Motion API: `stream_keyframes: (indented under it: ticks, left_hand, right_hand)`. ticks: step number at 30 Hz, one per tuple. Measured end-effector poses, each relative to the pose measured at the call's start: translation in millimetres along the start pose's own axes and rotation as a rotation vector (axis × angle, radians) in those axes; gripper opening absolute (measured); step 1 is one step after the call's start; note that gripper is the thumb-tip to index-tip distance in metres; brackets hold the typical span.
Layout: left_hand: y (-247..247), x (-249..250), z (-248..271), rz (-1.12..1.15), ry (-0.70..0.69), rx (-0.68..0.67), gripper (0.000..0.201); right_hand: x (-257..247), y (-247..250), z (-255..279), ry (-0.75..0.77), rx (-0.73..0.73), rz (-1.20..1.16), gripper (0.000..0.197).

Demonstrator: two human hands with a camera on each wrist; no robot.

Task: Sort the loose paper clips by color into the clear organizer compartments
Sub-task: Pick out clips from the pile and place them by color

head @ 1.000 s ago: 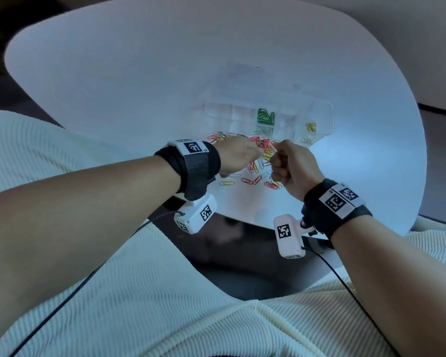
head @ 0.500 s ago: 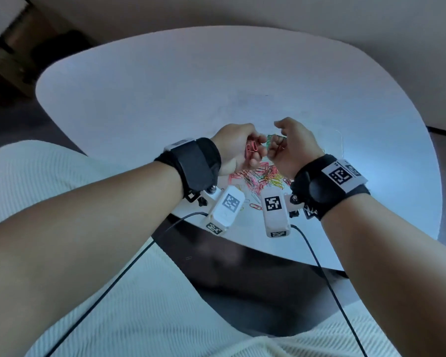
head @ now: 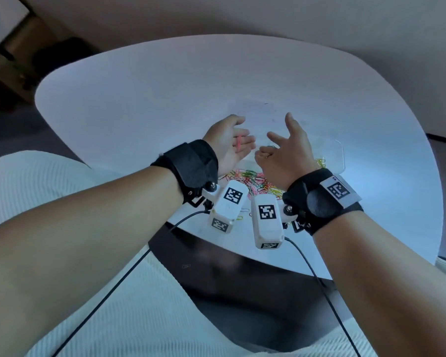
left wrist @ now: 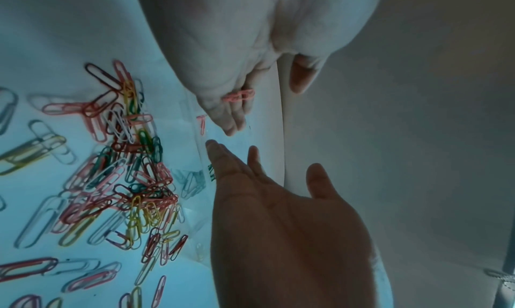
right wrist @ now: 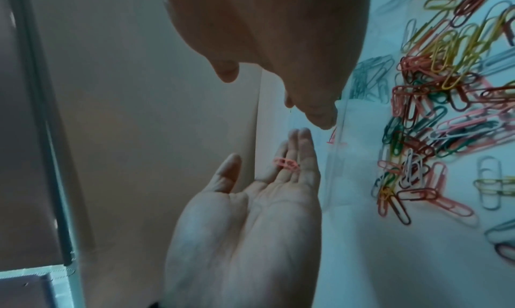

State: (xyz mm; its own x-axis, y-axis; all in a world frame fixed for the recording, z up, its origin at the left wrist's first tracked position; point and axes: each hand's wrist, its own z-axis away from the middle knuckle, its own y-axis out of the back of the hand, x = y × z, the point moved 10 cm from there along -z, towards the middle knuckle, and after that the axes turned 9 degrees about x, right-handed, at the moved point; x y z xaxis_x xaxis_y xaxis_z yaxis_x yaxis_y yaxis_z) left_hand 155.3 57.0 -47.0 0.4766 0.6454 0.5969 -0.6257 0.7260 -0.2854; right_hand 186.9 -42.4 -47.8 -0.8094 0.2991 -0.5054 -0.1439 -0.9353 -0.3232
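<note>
Both hands hover open over the clear organizer (head: 341,157), palms turned toward each other. My left hand (head: 238,140) has straight fingers, and a pink paper clip (head: 239,143) (left wrist: 239,95) (right wrist: 287,164) lies loose on them. My right hand (head: 286,140) is spread and holds nothing. A bit of green (left wrist: 212,171) shows beside its forefinger; I cannot tell whether it lies in a compartment. A pink clip (left wrist: 201,123) sits inside the organizer below the left fingertips. The pile of loose clips (head: 250,179) (left wrist: 125,169) (right wrist: 445,114) lies under my wrists.
The white round table (head: 139,104) carries everything. Yellow clips (head: 319,162) sit in a right compartment. My lap in white ribbed cloth (head: 113,305) is against the table's near edge. A dark wooden shelf (head: 8,60) stands at the far left.
Both hands lifted off the pile, where they pinched clips, and moved forward over the organizer. Their fingers have since opened; the green clip that the right hand pinched has left it.
</note>
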Motion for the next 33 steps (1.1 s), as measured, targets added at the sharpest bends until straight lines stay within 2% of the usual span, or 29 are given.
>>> stream_keyframes:
  ticks: [7, 9, 11, 13, 16, 19, 22, 26, 30, 33]
  left_hand:
    - [-22.0, -17.8, 4.0, -0.061, 0.041, -0.15, 0.079]
    - [-24.4, -19.4, 4.8, -0.085, 0.035, -0.168, 0.079]
    - [-26.3, -14.6, 8.4, -0.162, -0.039, -0.166, 0.07]
    - [-29.3, -3.5, 17.9, -0.357, -0.207, -0.132, 0.047]
    - [-41.4, 4.0, 39.0, -0.729, -0.499, -0.136, 0.007]
    - [-43.8, -19.5, 48.0, -1.197, -0.677, -0.169, 0.006]
    - [-31.4, -56.2, 38.8, -1.613, -0.698, -0.213, 0.006]
    - [-19.0, -80.2, 27.5, -1.773, -0.696, -0.241, 0.009]
    - [-25.9, -85.8, 25.6, -1.772, -0.764, -0.28, 0.02]
    - [-31.8, -94.4, 25.9, -1.796, -0.792, -0.331, 0.023]
  right_hand:
    - [-24.9, 25.0, 23.2, 0.15, -0.009, 0.038, 0.057]
    - [-30.5, 39.6, 25.5, 0.169, 0.004, 0.056, 0.053]
    - [-34.6, 54.7, 31.7, 0.199, 0.019, 0.121, 0.044]
    - [-35.9, 68.2, 38.2, 0.23, 0.024, 0.245, 0.031]
    - [-34.0, 82.4, 46.5, 0.308, 0.035, 0.565, 0.015]
    - [-34.2, 95.5, 45.8, 0.485, 0.093, 1.023, 0.009]
    - [-22.4, 108.2, 39.1, 0.576, 0.146, 1.393, 0.006]
    - [2.1, 120.6, 27.9, 0.522, 0.14, 1.583, 0.009]
    - [4.1, 124.1, 21.3, 0.595, 0.214, 1.668, 0.007]
    - [11.2, 124.0, 19.6, 0.64, 0.218, 1.707, 0.012]
